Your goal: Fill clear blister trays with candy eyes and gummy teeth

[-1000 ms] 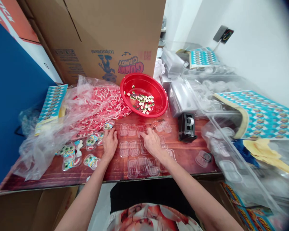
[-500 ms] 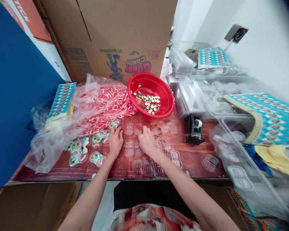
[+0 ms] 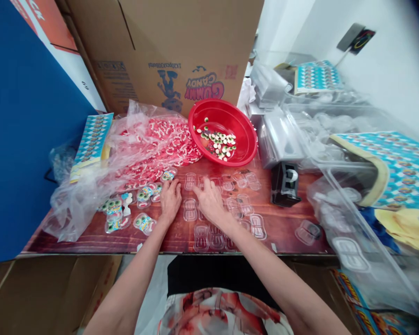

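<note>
Resting right grip point(image 3: 209, 200) on clear trays point(image 3: 190, 210), left grip point(image 3: 171, 199) alongside, nearside of red bowl point(image 3: 248, 139); can't tell if either grasping. Looking light, flexy, slick; wanting rim hold.

Tabletop point(image 3: 178, 239): reddish-brown, wood-grain pattern. Moulded blister trays point(image 3: 201, 239): transparent, colourless. Filled blister packs point(image 3: 145, 224): blue, yellow, green and white showing. Basin point(image 3: 245, 145): uniform red. Gummy eyeballs point(image 3: 228, 138): cream and green. Heaped gummies point(image 3: 164, 139): pinkish red with white. Label sheet point(image 3: 405, 174) at right: turquoise and white diamonds, repeated multicoloured print, cream edge. Carton point(image 3: 181, 28): brown, blue and pink-red lettering. Tape dispenser point(image 3: 281, 193): black. Panel point(image 3: 17, 139) at left: solid blue.
</note>
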`<state>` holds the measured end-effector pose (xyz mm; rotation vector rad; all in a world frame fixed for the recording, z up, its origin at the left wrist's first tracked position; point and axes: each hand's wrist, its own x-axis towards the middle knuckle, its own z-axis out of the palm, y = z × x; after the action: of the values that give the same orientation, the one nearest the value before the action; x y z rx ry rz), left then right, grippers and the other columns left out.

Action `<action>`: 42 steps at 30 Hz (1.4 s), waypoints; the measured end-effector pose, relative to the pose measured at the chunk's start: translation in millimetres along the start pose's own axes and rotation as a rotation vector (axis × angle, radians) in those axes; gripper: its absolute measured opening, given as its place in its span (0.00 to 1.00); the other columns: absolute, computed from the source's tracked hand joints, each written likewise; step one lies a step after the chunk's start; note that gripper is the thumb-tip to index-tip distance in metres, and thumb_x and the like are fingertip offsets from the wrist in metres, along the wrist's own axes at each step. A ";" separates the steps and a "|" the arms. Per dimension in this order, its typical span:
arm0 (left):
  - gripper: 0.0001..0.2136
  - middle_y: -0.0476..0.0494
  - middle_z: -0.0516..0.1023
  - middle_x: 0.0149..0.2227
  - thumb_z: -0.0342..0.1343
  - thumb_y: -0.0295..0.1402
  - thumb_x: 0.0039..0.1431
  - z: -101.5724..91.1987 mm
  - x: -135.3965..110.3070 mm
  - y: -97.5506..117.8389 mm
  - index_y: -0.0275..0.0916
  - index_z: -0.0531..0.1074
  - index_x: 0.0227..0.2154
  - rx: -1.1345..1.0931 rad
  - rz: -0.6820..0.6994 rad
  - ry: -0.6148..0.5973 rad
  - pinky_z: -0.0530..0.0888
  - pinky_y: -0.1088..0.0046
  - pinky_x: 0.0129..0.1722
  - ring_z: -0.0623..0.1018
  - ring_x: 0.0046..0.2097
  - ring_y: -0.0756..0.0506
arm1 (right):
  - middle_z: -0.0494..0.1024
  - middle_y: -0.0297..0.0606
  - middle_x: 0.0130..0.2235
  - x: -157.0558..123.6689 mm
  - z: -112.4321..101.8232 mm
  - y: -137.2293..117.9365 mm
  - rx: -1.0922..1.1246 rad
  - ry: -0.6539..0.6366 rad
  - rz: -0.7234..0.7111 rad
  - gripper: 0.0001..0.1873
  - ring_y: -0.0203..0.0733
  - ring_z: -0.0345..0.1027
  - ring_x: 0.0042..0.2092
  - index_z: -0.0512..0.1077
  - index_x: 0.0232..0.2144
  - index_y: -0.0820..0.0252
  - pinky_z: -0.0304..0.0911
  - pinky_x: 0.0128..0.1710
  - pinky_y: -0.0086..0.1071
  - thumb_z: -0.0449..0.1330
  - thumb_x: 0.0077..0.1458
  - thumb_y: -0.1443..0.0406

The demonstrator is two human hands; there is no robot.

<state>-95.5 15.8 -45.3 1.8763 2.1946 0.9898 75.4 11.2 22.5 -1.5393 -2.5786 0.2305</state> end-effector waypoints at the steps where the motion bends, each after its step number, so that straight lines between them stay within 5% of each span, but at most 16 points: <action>1: 0.17 0.34 0.76 0.44 0.44 0.34 0.67 -0.1 0.1 0.0 0.34 0.76 0.48 -0.005 -0.001 -0.004 0.72 0.60 0.49 0.75 0.45 0.39 | 0.67 0.53 0.56 -9.9 -0.2 -0.9 0.009 0.002 -0.002 0.21 0.52 0.63 0.51 0.73 0.54 0.56 0.61 0.48 0.41 0.48 0.65 0.71; 6: 0.18 0.34 0.76 0.43 0.44 0.35 0.67 -0.7 0.4 0.2 0.34 0.76 0.48 -0.017 -0.015 -0.007 0.71 0.60 0.50 0.75 0.46 0.38 | 0.64 0.55 0.60 -49.9 13.4 -18.7 0.021 -0.036 -0.079 0.21 0.53 0.62 0.51 0.73 0.54 0.57 0.61 0.48 0.44 0.50 0.62 0.72; 11: 0.18 0.34 0.76 0.43 0.44 0.35 0.67 -1.2 0.3 0.1 0.34 0.77 0.47 -0.024 -0.012 -0.007 0.72 0.59 0.50 0.76 0.45 0.38 | 0.62 0.59 0.62 -56.9 17.5 -28.0 0.041 -0.044 -0.072 0.22 0.55 0.62 0.53 0.72 0.55 0.58 0.61 0.49 0.46 0.50 0.62 0.72; 20: 0.17 0.34 0.76 0.43 0.45 0.35 0.66 0.3 -0.3 -2.3 0.34 0.77 0.47 -0.003 0.008 0.007 0.72 0.61 0.49 0.76 0.45 0.38 | 0.68 0.54 0.53 -88.4 6.1 -3.3 0.026 -0.073 0.115 0.24 0.53 0.63 0.48 0.74 0.54 0.57 0.62 0.46 0.42 0.50 0.60 0.74; 29: 0.18 0.34 0.76 0.42 0.45 0.35 0.66 -0.8 0.4 -2.8 0.33 0.77 0.47 0.007 0.014 0.004 0.71 0.60 0.49 0.75 0.45 0.38 | 0.66 0.54 0.55 -99.3 7.4 11.1 0.020 0.017 0.198 0.23 0.53 0.61 0.49 0.74 0.55 0.57 0.60 0.50 0.44 0.49 0.62 0.72; 35: 0.19 0.35 0.76 0.41 0.44 0.37 0.66 3.4 0.8 -8.5 0.34 0.77 0.47 -0.002 0.034 0.016 0.72 0.61 0.49 0.75 0.44 0.38 | 0.65 0.53 0.56 -108.3 8.5 23.2 -0.002 -0.041 0.244 0.24 0.52 0.61 0.49 0.72 0.57 0.54 0.60 0.48 0.42 0.50 0.62 0.72; 42: 0.18 0.36 0.77 0.42 0.45 0.38 0.65 1.8 1.5 -6.1 0.36 0.77 0.45 -0.043 0.012 0.029 0.72 0.60 0.50 0.75 0.44 0.39 | 0.63 0.53 0.58 -119.4 5.3 44.2 0.034 0.105 0.348 0.24 0.51 0.60 0.50 0.74 0.55 0.55 0.58 0.50 0.41 0.50 0.61 0.72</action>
<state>-100.3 17.8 -49.5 1.8709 2.1619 1.0642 168.8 -73.6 4.7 -1.9231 -2.2039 0.2188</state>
